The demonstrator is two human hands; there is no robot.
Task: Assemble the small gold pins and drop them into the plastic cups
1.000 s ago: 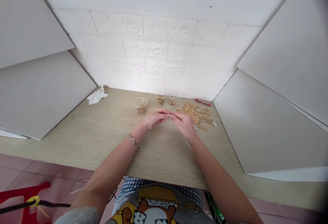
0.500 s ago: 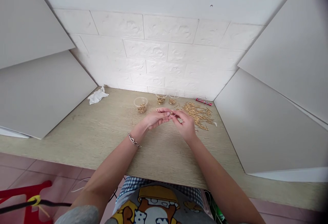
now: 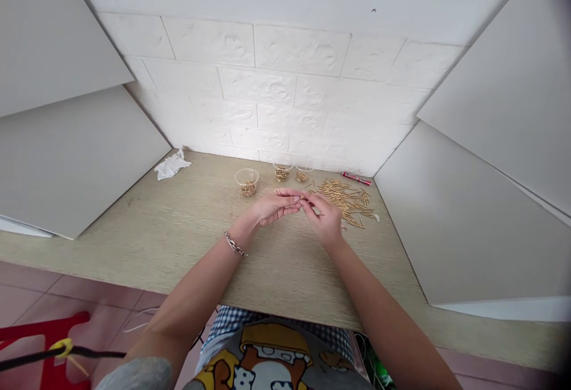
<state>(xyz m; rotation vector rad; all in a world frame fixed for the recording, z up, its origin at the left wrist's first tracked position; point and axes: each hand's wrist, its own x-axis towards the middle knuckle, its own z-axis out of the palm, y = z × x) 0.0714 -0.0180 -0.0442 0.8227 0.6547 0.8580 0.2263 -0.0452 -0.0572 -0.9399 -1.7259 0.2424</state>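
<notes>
My left hand [image 3: 277, 205] and my right hand [image 3: 323, 214] meet fingertip to fingertip above the table. Between them is a small gold-coloured metal pin [image 3: 301, 197], pinched by the fingers of both; its exact shape is too small to make out. Just beyond my right hand lies a loose pile of gold-coloured pins [image 3: 339, 194]. Behind my left hand stand clear plastic cups: one at the left [image 3: 247, 183] with small gold parts in it, and two more, a middle cup [image 3: 282, 171] and a right cup [image 3: 302, 173], also holding gold parts.
A crumpled white tissue [image 3: 173, 164] lies at the back left of the wooden table [image 3: 156, 229]. A red tube-like packet [image 3: 356, 178] rests by the wall at the back right. Grey panels [image 3: 482, 217] flank both sides. A red stool [image 3: 49, 342] stands on the floor at left.
Both hands hold nearly the same pose, with small finger movement around the pin. The whole view has shifted very slightly.
</notes>
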